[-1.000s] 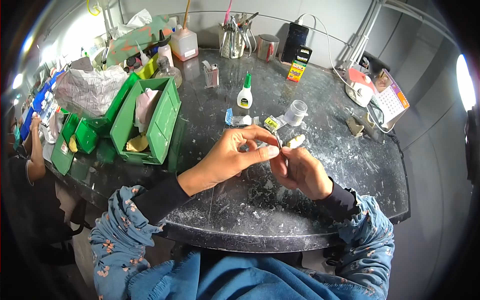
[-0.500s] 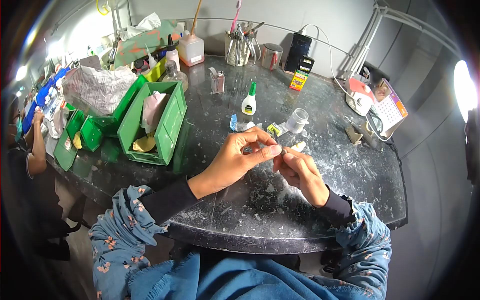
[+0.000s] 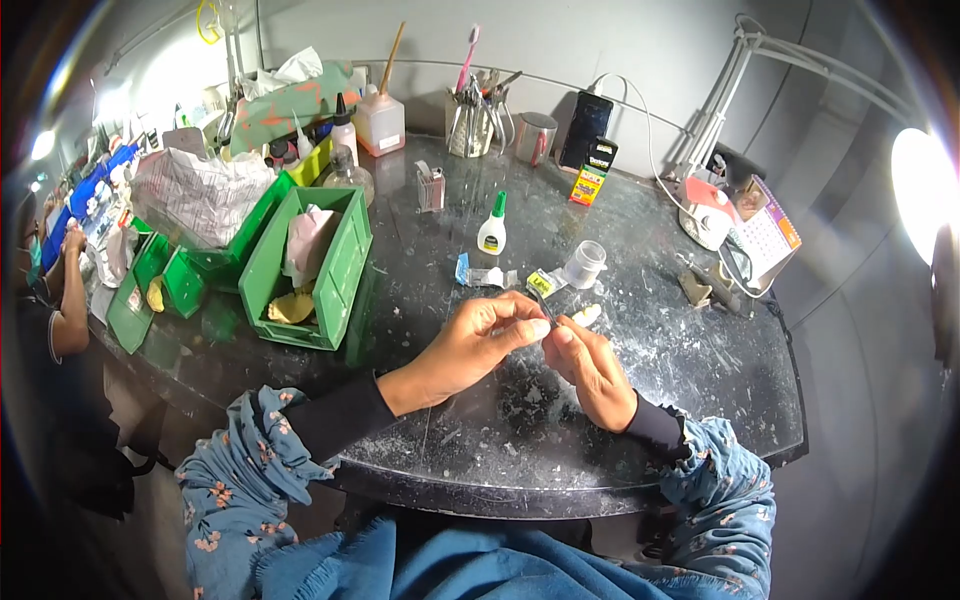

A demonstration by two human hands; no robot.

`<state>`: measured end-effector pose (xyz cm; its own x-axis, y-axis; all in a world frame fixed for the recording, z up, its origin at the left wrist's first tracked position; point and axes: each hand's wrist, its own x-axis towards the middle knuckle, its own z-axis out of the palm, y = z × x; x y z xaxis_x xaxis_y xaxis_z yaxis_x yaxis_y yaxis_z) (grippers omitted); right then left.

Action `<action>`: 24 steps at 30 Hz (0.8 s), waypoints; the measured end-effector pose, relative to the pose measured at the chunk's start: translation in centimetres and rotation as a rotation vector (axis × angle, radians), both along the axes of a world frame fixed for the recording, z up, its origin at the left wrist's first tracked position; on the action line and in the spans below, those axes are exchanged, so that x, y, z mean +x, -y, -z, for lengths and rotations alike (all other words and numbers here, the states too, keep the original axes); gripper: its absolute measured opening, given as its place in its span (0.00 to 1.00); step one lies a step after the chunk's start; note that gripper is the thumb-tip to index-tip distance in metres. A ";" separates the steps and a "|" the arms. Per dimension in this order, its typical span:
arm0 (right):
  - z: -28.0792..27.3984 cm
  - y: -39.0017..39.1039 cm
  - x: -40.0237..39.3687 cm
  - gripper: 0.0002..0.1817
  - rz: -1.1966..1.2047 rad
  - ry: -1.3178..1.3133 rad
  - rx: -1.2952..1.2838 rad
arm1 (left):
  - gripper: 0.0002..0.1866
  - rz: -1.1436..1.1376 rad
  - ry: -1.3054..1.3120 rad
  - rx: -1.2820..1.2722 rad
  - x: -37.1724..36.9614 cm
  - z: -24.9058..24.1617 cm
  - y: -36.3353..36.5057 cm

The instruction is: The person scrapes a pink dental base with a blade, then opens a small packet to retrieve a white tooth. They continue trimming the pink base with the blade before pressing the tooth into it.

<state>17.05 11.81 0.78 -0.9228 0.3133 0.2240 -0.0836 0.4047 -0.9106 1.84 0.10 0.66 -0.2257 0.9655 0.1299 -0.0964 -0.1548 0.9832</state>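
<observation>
My left hand (image 3: 470,345) is closed in a pinch over the middle of the bench, fingertips meeting those of my right hand (image 3: 592,375). Between them shows a thin dark stick-like piece (image 3: 543,305); its kind is too small to make out, and fingers hide most of it. My right hand is also closed, thumb pressed against its fingers. Just beyond the hands lie a yellow-labelled packet (image 3: 541,283), a small cream-coloured piece (image 3: 587,316) and a clear plastic cup (image 3: 585,265). A white bottle with a green cap (image 3: 493,225) stands upright farther back.
Green bins (image 3: 345,270) stand at the left, one holding paper and a yellowish cast. At the back are a tool holder (image 3: 470,130), a phone (image 3: 586,130) and a small box (image 3: 593,172). A handpiece (image 3: 715,285) lies right. Another person's arm (image 3: 72,290) shows far left.
The view has shifted slightly, so the bench items appear a little lower. Both hands stay together in a pinch, and more of the thin dark piece shows between them.
</observation>
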 end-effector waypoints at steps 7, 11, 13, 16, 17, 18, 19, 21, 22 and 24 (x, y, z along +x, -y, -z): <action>0.0 -0.5 -0.1 0.22 0.015 0.031 0.117 | 0.15 0.063 0.058 -0.057 -0.2 -0.1 0.2; 0.0 -0.9 -0.2 0.22 0.011 0.065 0.132 | 0.16 0.063 0.065 -0.049 -0.3 0.1 0.1; 0.2 -1.2 -0.2 0.22 -0.012 0.071 0.063 | 0.16 0.041 0.126 -0.035 -0.2 -0.2 0.2; 0.6 -1.3 -0.3 0.22 -0.008 0.074 0.021 | 0.17 -0.035 0.165 0.012 -0.3 -0.5 0.4; 0.8 -1.4 -0.2 0.23 -0.006 0.086 0.022 | 0.17 -0.080 0.088 0.055 -0.5 -0.5 0.3; 0.9 -1.5 -0.3 0.23 -0.006 0.098 0.024 | 0.17 -0.127 0.012 0.096 -0.6 -0.4 0.2; 0.8 -1.3 -0.3 0.24 0.003 0.102 0.030 | 0.15 -0.177 -0.007 0.173 -0.7 -0.2 -0.1; 0.5 -1.3 -0.4 0.24 0.000 0.136 0.052 | 0.12 -0.175 -0.096 0.196 -1.1 0.2 -0.2; 0.6 -1.3 -0.3 0.24 -0.002 0.158 0.061 | 0.12 -0.174 -0.137 0.205 -1.2 0.3 -0.3; 0.7 -1.3 -0.4 0.25 -0.001 0.165 0.076 | 0.09 -0.213 -0.196 0.189 -1.1 0.3 -0.1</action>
<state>16.68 13.13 0.07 -0.9494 0.3004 0.0923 0.0642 0.4730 -0.8787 0.77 0.22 0.39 -0.3729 0.8540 0.3628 0.1457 -0.3322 0.9319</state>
